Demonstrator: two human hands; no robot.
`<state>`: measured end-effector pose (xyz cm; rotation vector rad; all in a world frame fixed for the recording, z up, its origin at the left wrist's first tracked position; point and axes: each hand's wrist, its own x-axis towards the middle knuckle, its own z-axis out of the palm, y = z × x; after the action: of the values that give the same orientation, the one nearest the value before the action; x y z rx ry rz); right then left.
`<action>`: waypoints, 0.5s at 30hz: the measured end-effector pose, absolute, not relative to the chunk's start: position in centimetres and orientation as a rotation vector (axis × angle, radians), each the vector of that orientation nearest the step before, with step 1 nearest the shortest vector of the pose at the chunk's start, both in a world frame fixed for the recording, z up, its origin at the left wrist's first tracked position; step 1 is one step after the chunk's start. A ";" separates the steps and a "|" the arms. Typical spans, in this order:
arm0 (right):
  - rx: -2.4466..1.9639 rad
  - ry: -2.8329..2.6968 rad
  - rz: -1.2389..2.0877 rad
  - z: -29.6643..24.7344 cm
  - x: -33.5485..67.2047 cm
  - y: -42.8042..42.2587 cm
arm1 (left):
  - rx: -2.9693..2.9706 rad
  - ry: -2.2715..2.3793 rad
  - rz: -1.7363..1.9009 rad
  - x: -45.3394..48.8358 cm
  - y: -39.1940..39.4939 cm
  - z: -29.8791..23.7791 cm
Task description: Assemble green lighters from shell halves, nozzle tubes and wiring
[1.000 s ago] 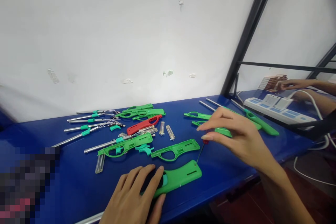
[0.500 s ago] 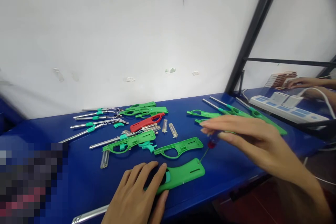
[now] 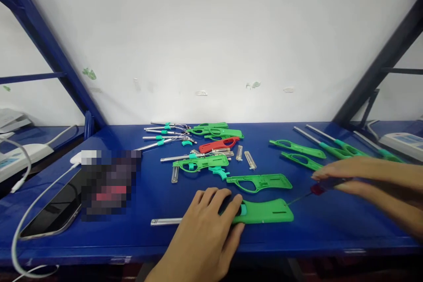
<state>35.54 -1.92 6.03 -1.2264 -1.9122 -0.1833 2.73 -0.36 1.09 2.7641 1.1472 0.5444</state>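
My left hand is closed around the trigger part of a green gas lighter, pressing it to the table. The lighter's metal tube points left from under the hand. My right hand grips a screwdriver with a red-collared handle. Its thin shaft slants down left, and the tip is at the lighter's right end; whether it touches cannot be made out. Just behind lies an open green half shell, with another shell further left beside teal triggers.
A red shell, clear fuel tanks and metal tubes with wires lie farther back. Green lighters with tubes are at right. A phone with a white cable and a blurred-out item occupy the left. A wall stands behind.
My view has swung left, bringing the phone and left frame into sight. My right hand has lowered, and the screwdriver slants flatter toward the lighter's end. My left hand keeps its hold.
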 end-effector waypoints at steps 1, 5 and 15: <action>-1.222 -1.983 -0.170 6.4 35.7 -2.0 | 2.769 1.144 0.554 2.7 -0.3 1.0; -1.223 -2.032 -0.216 7.6 35.8 -2.4 | 2.824 1.132 0.586 2.8 -0.2 0.7; -1.124 -2.015 -0.090 7.8 33.3 -2.0 | 2.940 1.111 0.669 2.5 0.3 -0.1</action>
<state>33.26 -2.05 7.76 -1.1244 -2.0149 -0.0898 2.49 0.29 -0.07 2.9397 1.1106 0.6694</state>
